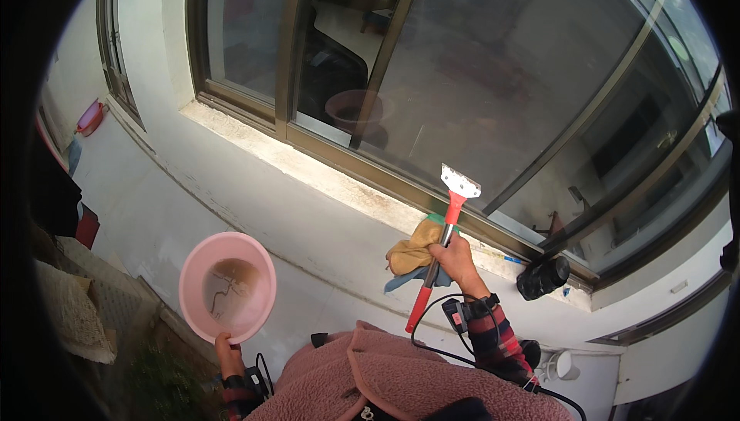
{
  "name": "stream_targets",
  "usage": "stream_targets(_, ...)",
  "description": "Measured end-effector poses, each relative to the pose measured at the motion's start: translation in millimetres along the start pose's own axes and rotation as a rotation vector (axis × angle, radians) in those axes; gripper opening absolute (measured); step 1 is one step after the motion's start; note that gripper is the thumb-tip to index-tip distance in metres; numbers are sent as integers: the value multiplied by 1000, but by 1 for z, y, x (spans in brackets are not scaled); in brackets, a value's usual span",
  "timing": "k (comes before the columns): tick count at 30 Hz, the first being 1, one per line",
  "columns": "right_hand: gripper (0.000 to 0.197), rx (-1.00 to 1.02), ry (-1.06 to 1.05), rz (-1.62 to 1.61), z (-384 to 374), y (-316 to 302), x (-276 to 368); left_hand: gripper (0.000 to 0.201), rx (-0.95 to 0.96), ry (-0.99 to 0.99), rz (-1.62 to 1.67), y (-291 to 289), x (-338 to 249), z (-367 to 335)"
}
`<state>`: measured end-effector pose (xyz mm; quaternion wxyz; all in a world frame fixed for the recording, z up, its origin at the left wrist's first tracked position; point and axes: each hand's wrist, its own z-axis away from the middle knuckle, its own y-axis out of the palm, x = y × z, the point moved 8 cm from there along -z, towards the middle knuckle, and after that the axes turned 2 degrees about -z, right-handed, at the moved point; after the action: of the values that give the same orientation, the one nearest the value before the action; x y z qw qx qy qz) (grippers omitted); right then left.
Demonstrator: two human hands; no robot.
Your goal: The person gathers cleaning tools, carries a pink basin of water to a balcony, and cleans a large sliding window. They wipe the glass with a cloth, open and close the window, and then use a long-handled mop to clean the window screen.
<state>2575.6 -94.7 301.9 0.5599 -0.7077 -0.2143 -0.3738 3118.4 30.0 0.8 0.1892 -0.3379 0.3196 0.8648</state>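
A pale, stained window ledge (308, 171) runs along the foot of the bronze-framed window, passing just above and beyond the right hand's (455, 255) grip. On it, to the right of that grip and a little below, sits a black camera-like object (543, 277). Far left of the left hand's (227, 344) grip, a small pink tub (90, 117) rests at the wall's corner.

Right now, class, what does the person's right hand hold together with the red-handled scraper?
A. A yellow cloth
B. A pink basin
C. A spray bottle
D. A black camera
A: the right hand grips the scraper with a yellow cloth bunched against it, while the pink basin is held by the left hand.
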Motion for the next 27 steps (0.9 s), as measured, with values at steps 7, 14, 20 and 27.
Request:
stream_targets(7,35,-5,-10,-2,1,-2,1,14,110,49,-8,3,-5,2)
stream_targets(14,34,-22,-8,5,1,-3,-2,20,198,102,-89,3,-7,5)
stream_targets(20,36,-19,-2,6,2,-4,-4,21,156,33,-21,1,-1,2)
stream_targets(27,36,-24,-1,-9,3,-4,-6,18,56,-30,1,-9,4,-1)
